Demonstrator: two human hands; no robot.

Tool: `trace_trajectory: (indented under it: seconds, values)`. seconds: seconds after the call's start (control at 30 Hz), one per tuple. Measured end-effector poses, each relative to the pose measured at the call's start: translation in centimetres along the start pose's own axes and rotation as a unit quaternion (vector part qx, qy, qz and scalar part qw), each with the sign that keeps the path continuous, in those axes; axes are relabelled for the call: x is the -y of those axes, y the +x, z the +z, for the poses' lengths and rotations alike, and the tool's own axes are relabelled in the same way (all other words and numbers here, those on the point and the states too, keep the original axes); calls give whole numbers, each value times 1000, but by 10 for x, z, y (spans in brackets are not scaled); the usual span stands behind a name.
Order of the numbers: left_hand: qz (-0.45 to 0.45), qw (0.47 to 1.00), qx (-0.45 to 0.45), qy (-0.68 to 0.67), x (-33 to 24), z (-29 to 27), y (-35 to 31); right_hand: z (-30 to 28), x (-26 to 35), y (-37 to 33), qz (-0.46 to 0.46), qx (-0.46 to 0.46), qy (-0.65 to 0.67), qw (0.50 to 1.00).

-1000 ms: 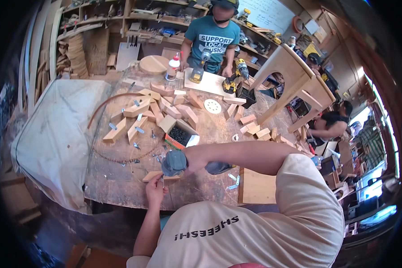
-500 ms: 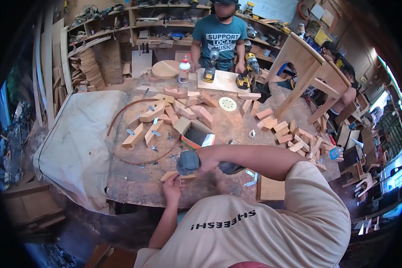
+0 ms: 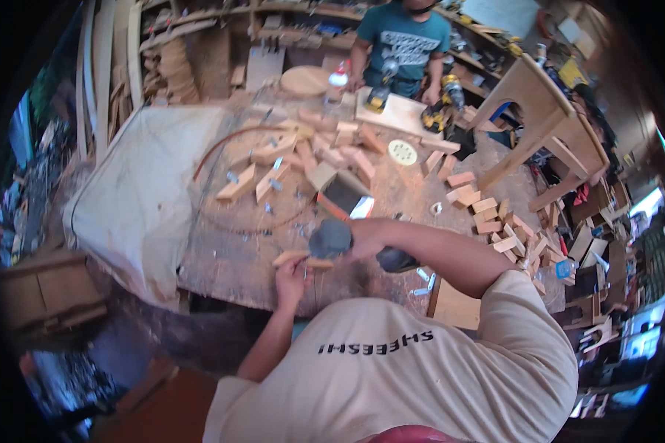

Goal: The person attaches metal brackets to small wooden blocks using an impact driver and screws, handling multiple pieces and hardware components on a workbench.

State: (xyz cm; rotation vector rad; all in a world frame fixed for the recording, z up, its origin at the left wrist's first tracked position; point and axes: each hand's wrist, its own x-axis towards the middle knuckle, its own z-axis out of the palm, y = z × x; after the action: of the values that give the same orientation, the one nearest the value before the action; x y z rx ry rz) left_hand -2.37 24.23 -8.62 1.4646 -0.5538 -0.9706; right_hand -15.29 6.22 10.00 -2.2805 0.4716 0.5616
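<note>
My right hand (image 3: 365, 240) is wrapped round a dark grey power drill (image 3: 330, 238), its rounded body over the near part of the workbench (image 3: 229, 273). A black part of the tool (image 3: 397, 259) shows behind the wrist. Under the drill lies a short wooden block (image 3: 319, 263), partly hidden by it. My left hand (image 3: 291, 277) is closed, fingers pinched at the block's left part. A thin metal piece shows by these fingers, too blurred to name. The drill's tip is hidden. Beyond the hands stands an open cardboard box (image 3: 341, 193) with dark contents.
Angled wooden blocks (image 3: 236, 183), some with small metal plates, lie left of the box; more blocks (image 3: 488, 214) are heaped right. Metal plates (image 3: 424, 281) lie by my right elbow. A wooden stool (image 3: 528, 96) stands at right. Across the bench a person (image 3: 403, 44) stands near two cordless drills (image 3: 379, 97).
The whole picture has shifted, so the bench sits higher and further right, with some blur. Both hands stay at the wooden block, the drill still in my right hand.
</note>
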Motion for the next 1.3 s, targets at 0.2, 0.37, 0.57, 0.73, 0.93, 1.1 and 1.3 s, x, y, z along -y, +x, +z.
trace_trajectory:
  seconds: [0.2,0.37,0.57,0.73,0.93,1.1,1.3]
  values:
    - [-49,997,27,-44,-9,-5,2,-3,4,-10,-39,-32,5,999]
    - [-72,993,78,-49,-6,-12,0,-2,11,-17,18,-41,-30,999]
    - [-99,990,80,-58,-10,-12,-1,0,12,-22,23,-5,-50,998]
    - [-100,991,58,-72,-14,-6,-2,7,-1,-19,-20,-41,-51,998]
    - [-80,995,40,-36,-11,-2,4,5,6,-27,-16,-64,-36,997]
    - [-48,997,36,-57,17,-9,6,27,-10,-14,-39,-84,-42,995]
    - [-49,998,43,-6,11,-4,8,31,-13,-23,-43,-81,-31,995]
